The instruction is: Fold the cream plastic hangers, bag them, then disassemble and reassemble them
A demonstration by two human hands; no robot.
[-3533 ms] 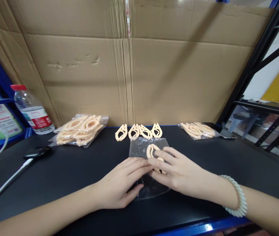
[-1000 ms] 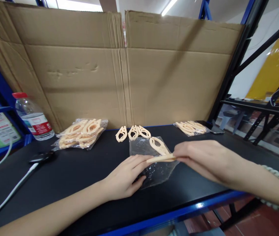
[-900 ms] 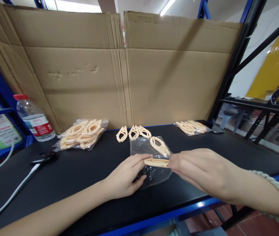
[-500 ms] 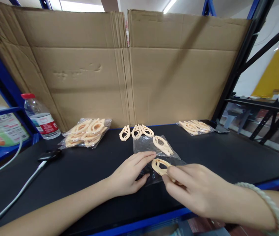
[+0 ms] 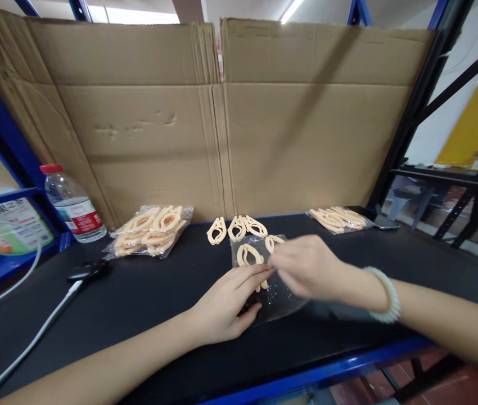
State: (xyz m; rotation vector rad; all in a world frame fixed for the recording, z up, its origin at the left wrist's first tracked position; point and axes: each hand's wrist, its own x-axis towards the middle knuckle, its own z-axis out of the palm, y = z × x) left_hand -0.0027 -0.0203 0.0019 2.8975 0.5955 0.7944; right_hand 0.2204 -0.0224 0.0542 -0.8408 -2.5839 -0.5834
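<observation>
Left fingers (image 5: 260,271) overlie a peach piece (image 5: 240,255), long axis pointing away.

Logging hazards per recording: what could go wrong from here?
The thin bag could slide, as the left hand lies only along one side. The right hand, blurred, might bump the far clip it partly hides. The loose clips just behind the bag could get knocked.

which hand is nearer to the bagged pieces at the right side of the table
Right. The right hand is in front of the bagged pieces and to their left; the left hand is farther left and nearer the table's front edge.
</observation>
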